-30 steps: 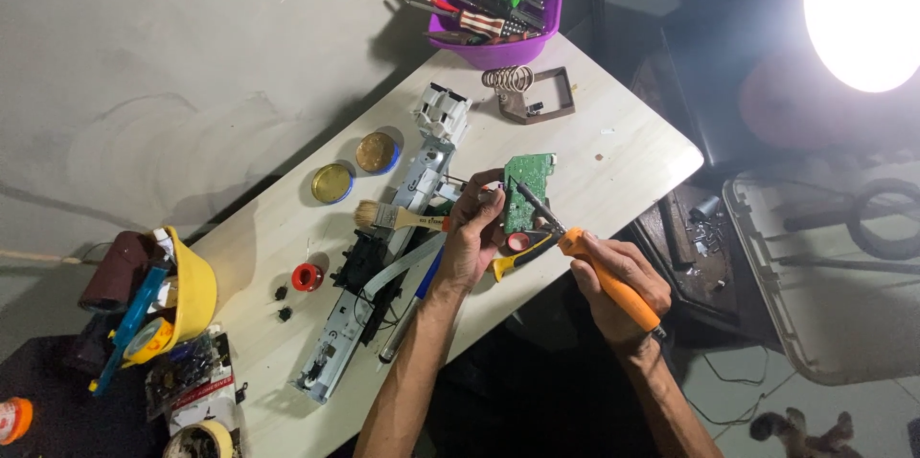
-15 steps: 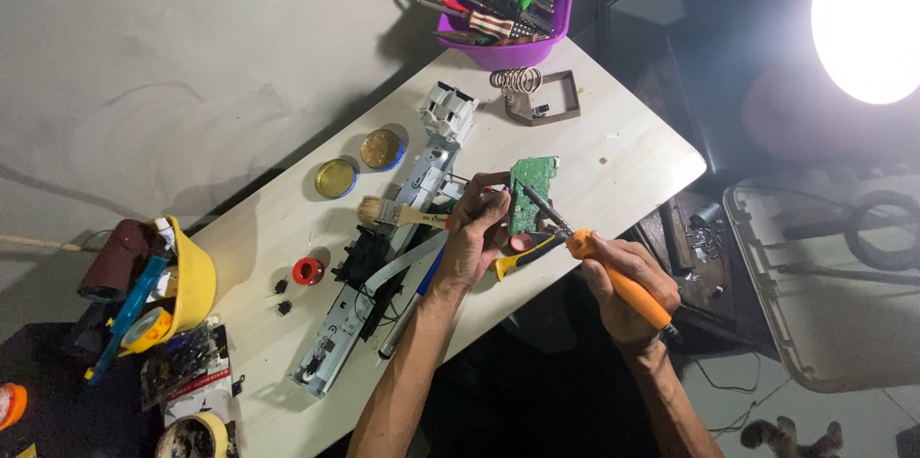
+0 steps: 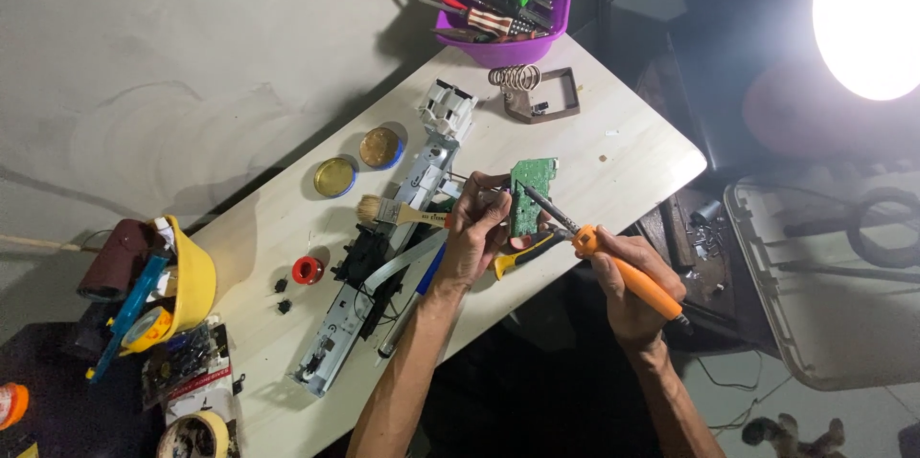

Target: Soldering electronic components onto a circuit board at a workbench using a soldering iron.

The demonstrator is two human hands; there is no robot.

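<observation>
Purple tool basket [image 3: 561, 12], yellow bowl [image 3: 196, 281], two round tins [image 3: 335, 176].

A small green circuit board [image 3: 530, 192] is held upright above the table edge, touched by the slanted metal tip of an orange-handled soldering iron [image 3: 613, 262].

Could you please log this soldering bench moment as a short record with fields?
Surface: pale wooden table
Left hand: holds green circuit board upright
Right hand: grips orange-handled soldering iron, tip at the board
Beside left hand: paintbrush, dismantled grey mechanism
Far edge: purple tub of tools, coiled iron stand
Also: two round tins, red spool, yellow container
Lighting: bright lamp
</observation>
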